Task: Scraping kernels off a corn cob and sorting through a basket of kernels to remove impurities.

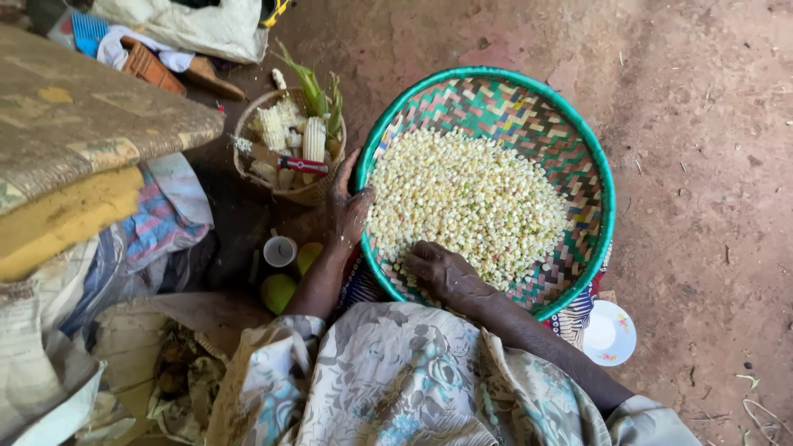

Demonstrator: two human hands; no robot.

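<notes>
while heaped with kernels [467, 202], woven tray [496, 95]

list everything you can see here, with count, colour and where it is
woven tray: one, green rim, multicoloured weave, centre
maize kernels: a heap, pale yellow-white, in the tray
small basket: one, tan, left of the tray, holding cobs
maize cobs: several, pale with green husk
cup: one, white, below the basket
round fruits: two, yellow-green, beside the cup
plate: one, white, lower right
floor: reddish earth
left hand: on the tray rim
right hand: resting in the kernels
</notes>
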